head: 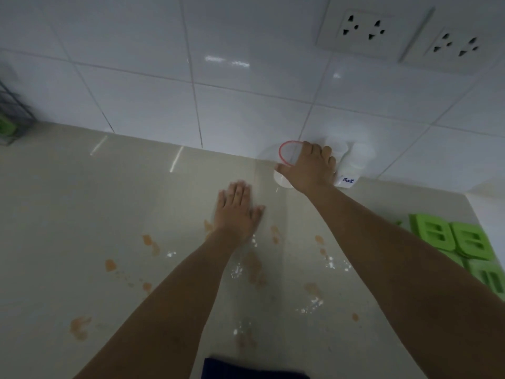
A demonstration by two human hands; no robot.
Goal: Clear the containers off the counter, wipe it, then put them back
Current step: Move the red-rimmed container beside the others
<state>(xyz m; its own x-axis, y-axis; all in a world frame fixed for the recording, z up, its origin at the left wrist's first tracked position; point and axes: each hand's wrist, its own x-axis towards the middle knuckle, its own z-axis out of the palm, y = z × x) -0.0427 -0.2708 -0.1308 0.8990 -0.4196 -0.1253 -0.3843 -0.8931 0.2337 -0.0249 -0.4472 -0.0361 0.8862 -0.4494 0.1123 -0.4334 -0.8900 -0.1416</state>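
The containers are at the back of the worktop (82, 214), right against the tiled wall (136, 77). I see two of them: a red-rimmed clear container (287, 157) and, touching it on the right, a white container labelled Salt (352, 170).

My right hand (311, 168) is on the clear one, thumb on its near side and fingers curled over the far side, so I have a grip on it. Whether it has left the surface I cannot tell; it is blurred. My left hand (237, 209) is spread flat with straight fingers low over the worktop, holding nothing. I cannot say if the palm touches.

I judge the task to be at its first step. At least these two containers have yet to go, and no wiping shows. Orange stains (149, 242) and scattered white grains (237, 272) lie across the middle of the worktop, around and under my forearms. A dark blue cloth (246, 369) shows at the near edge, in neither hand.

Further out, green plastic blocks (464, 242) sit at the right edge, a wire rack (13, 110) stands at the far left, and two sockets (360, 28) are on the wall above the containers. Wiping and putting back both remain.
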